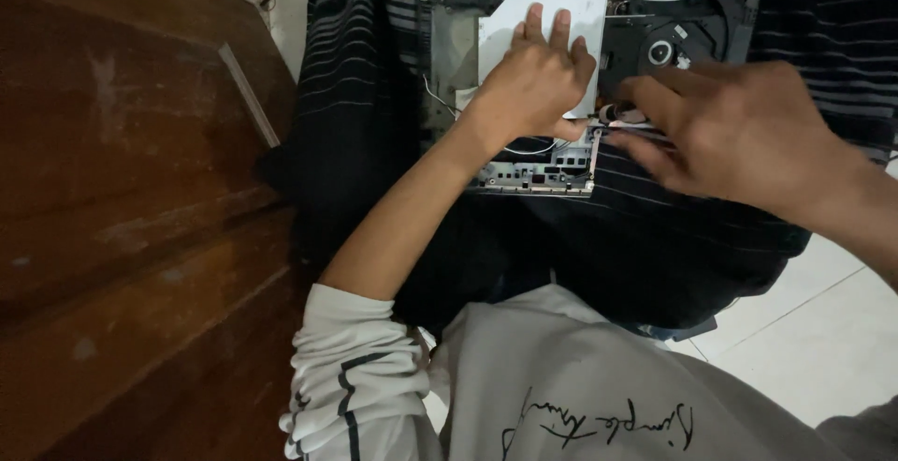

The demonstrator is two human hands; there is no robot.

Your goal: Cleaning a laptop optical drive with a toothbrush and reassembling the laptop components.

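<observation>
An opened laptop chassis (533,173) lies on a dark striped cloth (365,68), its inner frame and wires exposed. My left hand (538,82) presses flat, fingers spread, on a white rectangular panel (585,3) that lies over the chassis. My right hand (739,124) reaches in from the right, its fingertips pinched at a small part and thin wires (625,117) beside the panel's lower right corner. What it pinches is too small and blurred to name. A round fan (662,51) shows in the dark upper part of the chassis.
A brown wooden surface (122,208) fills the left side. White floor tiles (823,349) show at the lower right. My grey long-sleeved shirt (524,386) fills the bottom of the view.
</observation>
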